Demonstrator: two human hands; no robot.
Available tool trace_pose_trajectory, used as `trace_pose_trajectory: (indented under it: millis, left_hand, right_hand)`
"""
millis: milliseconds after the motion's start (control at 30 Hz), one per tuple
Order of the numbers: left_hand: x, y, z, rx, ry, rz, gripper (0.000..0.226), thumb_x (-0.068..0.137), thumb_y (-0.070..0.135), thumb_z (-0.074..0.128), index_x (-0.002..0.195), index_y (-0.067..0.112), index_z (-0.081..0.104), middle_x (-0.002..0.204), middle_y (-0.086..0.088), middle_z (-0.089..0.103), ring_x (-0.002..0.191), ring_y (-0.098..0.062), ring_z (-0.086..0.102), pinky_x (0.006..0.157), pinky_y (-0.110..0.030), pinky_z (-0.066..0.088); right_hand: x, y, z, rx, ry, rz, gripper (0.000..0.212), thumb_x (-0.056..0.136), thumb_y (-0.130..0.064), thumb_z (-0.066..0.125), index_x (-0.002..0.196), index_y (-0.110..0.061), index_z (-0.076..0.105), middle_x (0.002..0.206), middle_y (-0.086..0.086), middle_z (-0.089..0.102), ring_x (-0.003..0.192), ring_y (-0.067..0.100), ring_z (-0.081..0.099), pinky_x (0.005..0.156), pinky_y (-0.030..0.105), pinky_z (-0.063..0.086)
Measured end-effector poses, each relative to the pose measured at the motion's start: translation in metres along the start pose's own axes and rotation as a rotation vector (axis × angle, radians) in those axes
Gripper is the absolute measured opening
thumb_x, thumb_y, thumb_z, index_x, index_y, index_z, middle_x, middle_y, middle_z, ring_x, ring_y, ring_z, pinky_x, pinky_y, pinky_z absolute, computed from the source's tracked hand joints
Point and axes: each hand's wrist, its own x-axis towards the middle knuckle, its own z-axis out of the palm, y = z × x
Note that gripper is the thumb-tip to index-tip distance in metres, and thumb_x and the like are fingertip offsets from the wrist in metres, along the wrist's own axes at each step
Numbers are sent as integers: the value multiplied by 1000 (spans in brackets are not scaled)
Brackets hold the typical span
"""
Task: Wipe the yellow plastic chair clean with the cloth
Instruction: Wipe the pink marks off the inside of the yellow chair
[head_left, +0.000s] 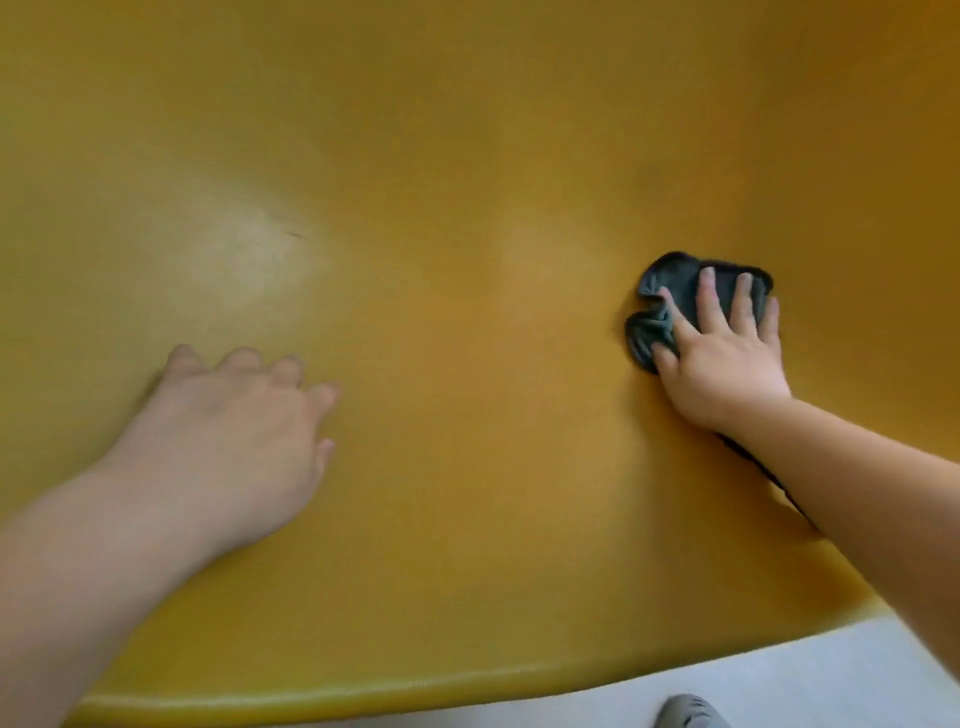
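Nearest, at lower left: bare left forearm reaching in, ending in left hand (228, 441), palm down over the seat, fingers relaxed and slightly bent, gripping nothing. Blurred fingertips either touching the surface or just above it; cannot tell which.

Filling almost the whole view: smooth yellow plastic chair (467, 208), seat curving upward toward the top, rounded glossy front rim running along the bottom. Pale sheen and a faint dark scratch on the seat above the left hand.

Further right, well apart from the left hand: crumpled dark grey-green cloth (670, 291), lying on the right part of the seat, bunched into folds along its left side. Pressed flat on top of it, right hand (722, 364), fingers spread and nearly straight, thumb against the lower-left fold. Thin dark strip showing under the right forearm, too hidden to identify.

Bottom right, beyond the rim: toe of a grey shoe (688, 714) at the lower edge, on pale grey floor (857, 670).
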Motion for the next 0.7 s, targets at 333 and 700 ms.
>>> trace_pose_trajectory:
  millis: [333, 700]
  left_hand:
    - [-70, -67, -27, -307, 362, -122, 37, 88, 28, 50, 110, 8, 71, 124, -19, 65, 123, -44, 54, 105, -64, 36]
    - [-169, -199, -53, -1180, 389, -763, 55, 94, 55, 29, 145, 38, 43, 143, 19, 49, 130, 2, 44, 109, -21, 32]
  right_hand:
    - [-165, -255, -34, 641, -281, -914, 65, 104, -60, 5, 163, -33, 5, 167, -15, -16, 152, 22, -30, 123, 48, -19]
    - [-209, -384, -159, 908, 166, -1037, 64, 109, -42, 31, 164, -23, 4, 172, 6, 3, 157, 39, 3, 125, 53, 7]
